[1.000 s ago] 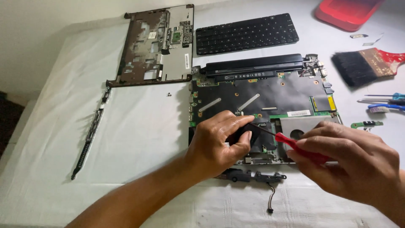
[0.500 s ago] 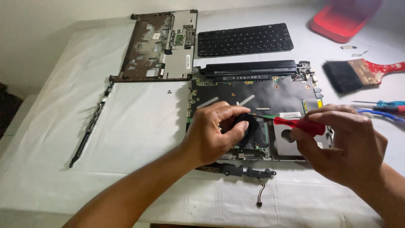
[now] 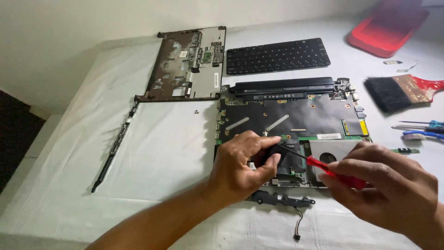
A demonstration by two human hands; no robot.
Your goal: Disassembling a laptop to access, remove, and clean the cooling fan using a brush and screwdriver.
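Holding a red screwdriver, the right hand has its fingers closed around the handle. Its thin shaft slants up-left to the left hand, whose fingers pinch a black part on the open laptop.

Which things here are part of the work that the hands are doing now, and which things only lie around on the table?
In use:
- left hand, pressing on the opened laptop base
- right hand, holding the red screwdriver

Lying about:
- detached keyboard
- removed top cover
- paintbrush
- red tray
- speaker strip with wire
- thin black strip
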